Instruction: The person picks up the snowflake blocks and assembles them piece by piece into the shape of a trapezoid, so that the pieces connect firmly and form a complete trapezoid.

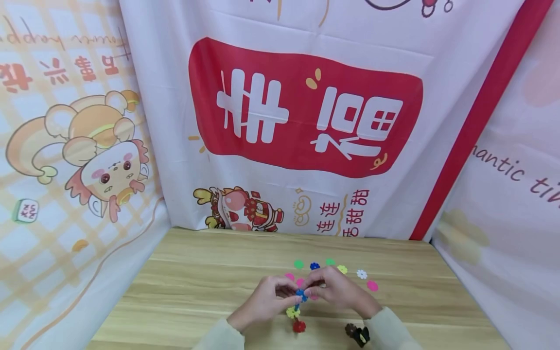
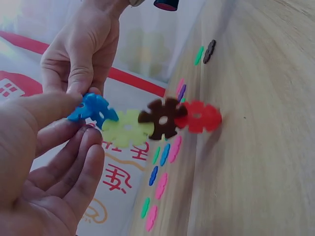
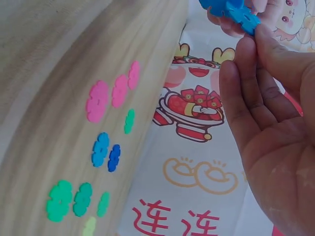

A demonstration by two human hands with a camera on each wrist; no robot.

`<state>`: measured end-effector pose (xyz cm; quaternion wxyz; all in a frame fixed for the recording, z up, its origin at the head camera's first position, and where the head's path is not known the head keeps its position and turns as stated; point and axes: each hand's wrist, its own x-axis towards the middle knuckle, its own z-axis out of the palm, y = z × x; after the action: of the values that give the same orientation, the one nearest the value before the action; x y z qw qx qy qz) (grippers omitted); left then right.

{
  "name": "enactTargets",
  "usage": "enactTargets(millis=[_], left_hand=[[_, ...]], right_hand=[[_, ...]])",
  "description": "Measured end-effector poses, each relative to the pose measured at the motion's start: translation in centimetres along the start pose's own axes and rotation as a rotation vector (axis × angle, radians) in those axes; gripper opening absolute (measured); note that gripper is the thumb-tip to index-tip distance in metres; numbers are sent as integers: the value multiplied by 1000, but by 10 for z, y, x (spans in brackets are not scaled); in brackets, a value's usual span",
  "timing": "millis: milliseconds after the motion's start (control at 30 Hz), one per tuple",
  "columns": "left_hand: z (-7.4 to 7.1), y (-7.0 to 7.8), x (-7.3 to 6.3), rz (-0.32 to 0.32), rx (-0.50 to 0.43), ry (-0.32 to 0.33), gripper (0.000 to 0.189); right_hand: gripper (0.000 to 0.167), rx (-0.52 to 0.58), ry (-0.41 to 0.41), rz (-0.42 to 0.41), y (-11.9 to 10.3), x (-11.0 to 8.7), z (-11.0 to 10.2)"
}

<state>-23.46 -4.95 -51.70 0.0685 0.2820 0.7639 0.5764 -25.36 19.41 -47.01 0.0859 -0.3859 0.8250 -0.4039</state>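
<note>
Both hands meet over the table, holding a chain of plastic snowflake discs. At its upper end is blue (image 2: 96, 109), then come a yellow disc (image 2: 129, 129), a brown disc (image 2: 165, 119) and a red disc (image 2: 199, 117) at the bottom. My left hand (image 1: 272, 297) pinches the blue end between thumb and fingers. Opposite it, my right hand (image 1: 339, 290) pinches the edge of a blue disc (image 3: 244, 20) between thumb and index finger. The blue part looks like two discs at angles; fingers partly hide their joint.
Loose discs lie on the wooden table (image 1: 197, 282) beyond the hands, among them a white disc (image 1: 361, 274), a pink disc (image 1: 372, 285) and a green disc (image 1: 299, 264). A black-and-brown cluster (image 1: 360, 335) sits by the right sleeve. Printed cloth (image 1: 170, 146) encloses the table.
</note>
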Motion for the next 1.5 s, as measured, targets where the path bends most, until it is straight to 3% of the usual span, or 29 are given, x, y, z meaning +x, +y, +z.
enactTargets(millis=[200,467,633,867,1267,1500], left_hand=[[-3,0,-4,-28,-10,23,8],[-11,-8,-14,-68,-4,72,11],[-15,-8,-16,-83,-3,91,11],[-15,-3,-17,-79,-5,95,8],[-14,-6,-18,-98,3,97,9],[-13,-6,-18,-94,7,99,11]], right_hand=[[13,-35,-14,-3,-3,6,-3],[13,-199,-3,102,12,20,-15],[16,-294,5,123,37,34,-5],[25,-330,-12,183,57,46,14],[4,-248,-18,281,68,44,18],[11,-200,17,253,56,34,8]])
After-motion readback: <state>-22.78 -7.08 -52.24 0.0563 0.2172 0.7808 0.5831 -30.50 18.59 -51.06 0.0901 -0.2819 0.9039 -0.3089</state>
